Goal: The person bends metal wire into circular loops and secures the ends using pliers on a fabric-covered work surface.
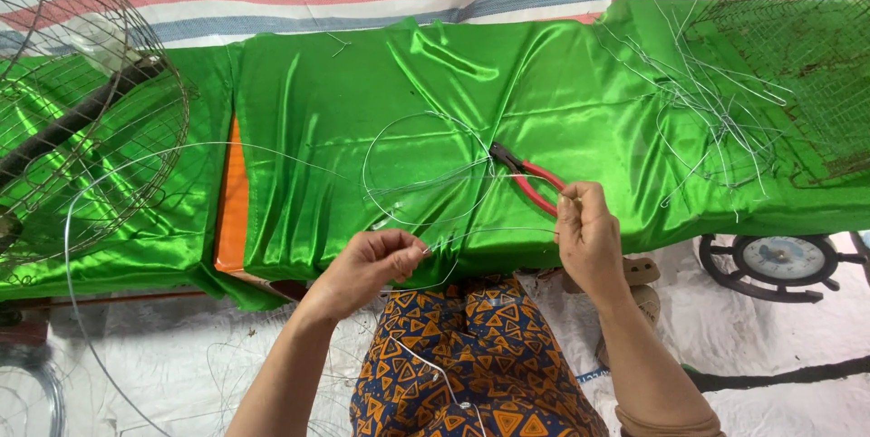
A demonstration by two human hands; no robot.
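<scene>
My left hand [372,267] pinches a thin silver wire [494,232] near the front edge of a table draped in shiny green cloth [362,92]. The same wire runs right to my right hand [587,233], whose fingers are closed on it. A round loop of wire [419,168] lies on the cloth just beyond both hands. Red-handled pliers [530,179] rest on the cloth, right by my right hand's fingertips. My lap, in patterned orange and blue fabric, is below the table edge.
A round wire cage [72,120] stands on the left. A pile of cut wire pieces [716,111] and a rusty mesh cage [797,65] lie at the right. A long wire [68,247] arcs down on the left. A round dial scale [784,260] sits on the floor.
</scene>
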